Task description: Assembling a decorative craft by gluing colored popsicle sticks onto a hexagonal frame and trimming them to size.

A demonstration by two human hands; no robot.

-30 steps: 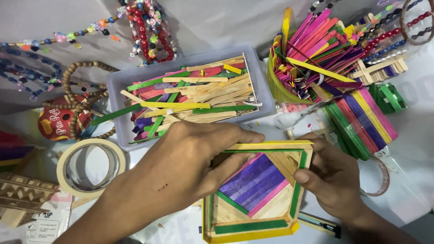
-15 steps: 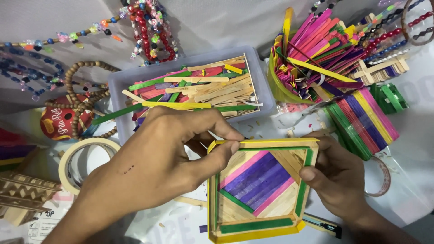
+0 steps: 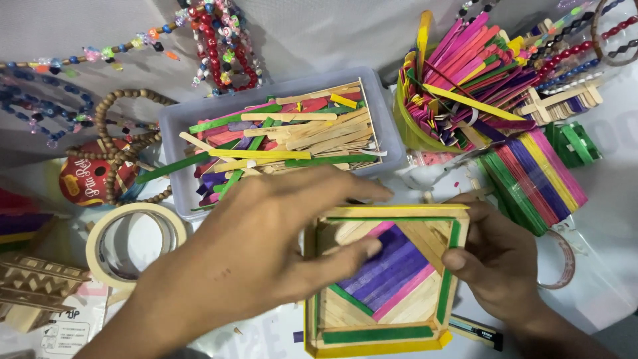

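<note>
two hands on the stick-built square frame

the square frame of craft sticks lies flat on the white table, just in front of the grey tub of loose sticks. it has a yellow rim, green inner bars and a diamond of purple and pink sticks in the middle. the left hand is spread over its left half, fingers loose and mostly straight: one fingertip presses down on the purple centre, another reaches along the top edge. half a second ago that hand was bunched at the top left corner, thumb and fingers pinched together; now it has flattened out and slid inward. it grips nothing, only presses.

the right hand has stayed where it was, curled round the frame's right edge, thumb lying on the green side bar, fingers tucked beneath where i cannot see them. the frame itself has barely shifted.

close by, a ring of masking tape sits left of the left wrist, and a yellow cup crammed with coloured sticks stands beyond the right hand.
</note>
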